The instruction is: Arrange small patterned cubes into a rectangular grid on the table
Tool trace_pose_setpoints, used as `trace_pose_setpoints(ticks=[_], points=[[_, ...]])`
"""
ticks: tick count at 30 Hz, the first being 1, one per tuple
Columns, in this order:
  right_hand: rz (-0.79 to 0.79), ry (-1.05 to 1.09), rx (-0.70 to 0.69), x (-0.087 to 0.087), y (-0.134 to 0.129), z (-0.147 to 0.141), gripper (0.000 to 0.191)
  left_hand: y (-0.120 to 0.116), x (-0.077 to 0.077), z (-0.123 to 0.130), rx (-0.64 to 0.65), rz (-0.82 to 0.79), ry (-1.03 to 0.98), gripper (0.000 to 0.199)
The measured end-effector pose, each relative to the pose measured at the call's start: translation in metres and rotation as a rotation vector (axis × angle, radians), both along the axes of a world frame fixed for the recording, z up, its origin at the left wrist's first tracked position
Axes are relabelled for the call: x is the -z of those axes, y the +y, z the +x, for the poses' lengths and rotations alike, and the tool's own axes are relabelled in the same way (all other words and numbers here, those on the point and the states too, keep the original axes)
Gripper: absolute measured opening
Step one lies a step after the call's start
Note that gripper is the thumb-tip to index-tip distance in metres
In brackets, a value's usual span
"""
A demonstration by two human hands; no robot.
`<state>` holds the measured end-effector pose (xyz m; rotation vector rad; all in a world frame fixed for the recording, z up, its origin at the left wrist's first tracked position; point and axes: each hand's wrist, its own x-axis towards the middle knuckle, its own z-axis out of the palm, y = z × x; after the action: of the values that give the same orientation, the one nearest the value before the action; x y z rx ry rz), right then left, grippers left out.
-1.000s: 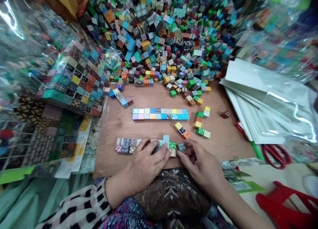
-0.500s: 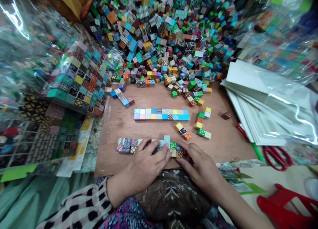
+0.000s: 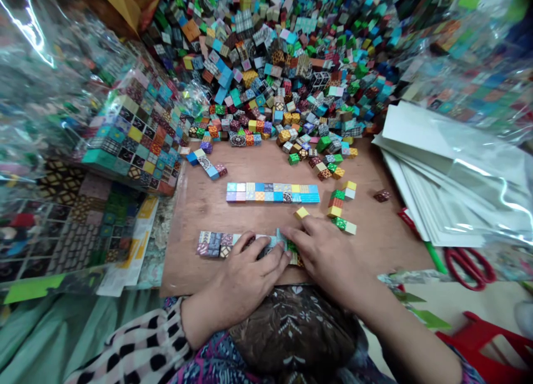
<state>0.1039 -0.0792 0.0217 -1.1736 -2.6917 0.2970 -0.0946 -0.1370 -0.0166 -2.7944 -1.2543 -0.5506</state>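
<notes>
The block row [image 3: 214, 244] under the grip appeared smooth, the board [image 3: 200, 206] beneath wooden, the bag [image 3: 37, 45] farther left glossy plastic.

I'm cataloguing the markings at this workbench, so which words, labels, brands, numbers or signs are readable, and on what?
None can be read.
White-and-yellow sheet at the left: marks too blurred to read.
Green-and-white label at the top right: too blurred.
Far row of blocks: patterns, no lettering I can make out.
</notes>
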Motion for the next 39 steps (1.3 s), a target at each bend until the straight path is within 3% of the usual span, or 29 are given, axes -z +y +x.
trace_pose_setpoints(ticks=[4,8,15,20,25,28,33,39], points=[[0.051,-0.151,-0.120,-0.004,0.014,-0.013,0.024,0.000,-0.001,-0.001,0.009,-0.027,-0.005,0.034],[0.047,-0.173,-0.141,-0.004,0.018,-0.013,0.017,0.000,0.000,-0.001,0.015,-0.035,-0.009,0.034],[0.025,-0.086,-0.051,-0.002,0.009,-0.003,0.029,0.000,-0.002,-0.001,0.026,-0.020,-0.023,0.029],[0.053,0.040,0.058,-0.005,0.005,0.022,0.028,-0.001,0.000,-0.002,0.020,-0.026,-0.021,0.032],[0.108,-0.100,0.217,-0.008,-0.004,0.062,0.025,0.000,0.001,-0.002,0.017,-0.021,-0.047,0.031],[0.081,-0.220,0.234,-0.003,-0.012,0.077,0.026,0.002,-0.001,-0.001,0.017,-0.024,-0.067,0.028],[-0.029,-0.226,0.232,0.009,-0.017,0.077,0.028,0.004,-0.005,0.002,-0.025,-0.012,-0.096,0.028],[-0.061,-0.176,0.280,0.010,-0.013,0.069,0.029,0.009,-0.008,0.006,-0.126,-0.028,-0.060,0.032]])
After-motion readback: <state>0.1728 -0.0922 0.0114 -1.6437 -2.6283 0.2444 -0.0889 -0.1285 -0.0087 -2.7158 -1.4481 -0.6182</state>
